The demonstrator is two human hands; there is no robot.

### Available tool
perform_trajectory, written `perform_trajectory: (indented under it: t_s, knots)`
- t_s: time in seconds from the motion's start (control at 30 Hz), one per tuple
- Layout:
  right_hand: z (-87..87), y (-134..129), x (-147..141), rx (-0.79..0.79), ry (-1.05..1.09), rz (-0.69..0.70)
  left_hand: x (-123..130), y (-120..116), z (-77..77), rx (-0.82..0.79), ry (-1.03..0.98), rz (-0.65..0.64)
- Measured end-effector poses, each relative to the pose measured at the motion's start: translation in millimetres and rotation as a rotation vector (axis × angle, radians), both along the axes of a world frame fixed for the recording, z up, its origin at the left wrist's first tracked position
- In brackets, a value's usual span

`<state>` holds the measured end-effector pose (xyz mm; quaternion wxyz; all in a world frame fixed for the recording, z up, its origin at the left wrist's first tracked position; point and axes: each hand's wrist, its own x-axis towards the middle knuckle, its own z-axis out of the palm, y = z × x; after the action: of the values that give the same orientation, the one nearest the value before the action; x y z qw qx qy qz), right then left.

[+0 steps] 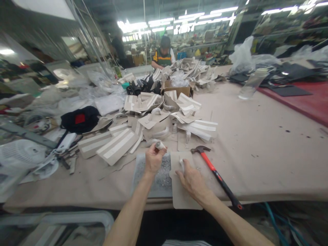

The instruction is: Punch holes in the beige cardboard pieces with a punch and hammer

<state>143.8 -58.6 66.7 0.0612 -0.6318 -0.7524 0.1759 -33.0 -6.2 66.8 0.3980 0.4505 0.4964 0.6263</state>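
Observation:
My left hand (153,160) is closed around a short whitish cylinder (160,146) with a round grey end, raised above a worn, speckled work board (143,171). Flat over the board's right part lies a beige panel (183,196) with rounded corners. My right hand (192,179) grips this panel from the right, thumb and index finger beside a small white piece (181,164) on it. What the other fingers touch is hidden. Right of that hand, a claw hammer (214,169) with a red and black handle rests on the table.
Beige panels with white strips (118,147) pile up ahead, around a cardboard box (179,90). At left are a white fan (23,153) and a black cap-like item (80,119). A clear bottle (252,83) stands at right. Another person (163,56) works across the table.

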Motion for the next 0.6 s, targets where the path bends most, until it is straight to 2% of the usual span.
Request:
perform_trajectory:
  t_s: [0.17, 0.3, 0.37, 0.5, 0.6]
  knots:
    - [-13.5, -11, -15, -0.040, 0.046, 0.015, 28, 10, -40.2, -0.087, 0.026, -0.169]
    - [-16.3, -13, -17, -0.050, 0.047, 0.028, 35, 18, -58.6, -0.101, 0.076, -0.264]
    - [-19.2, -13, -15, -0.044, 0.084, 0.030, 34, 18, -66.4, -0.126, 0.072, -0.269]
    - [-26.1, -7, 10, 0.089, 0.216, 0.044, 30, 15, -75.5, -0.153, 0.038, -0.257]
    - [-33.1, 2, 50, 0.287, 0.093, -0.067, 30, 13, -76.3, -0.157, 0.044, -0.287]
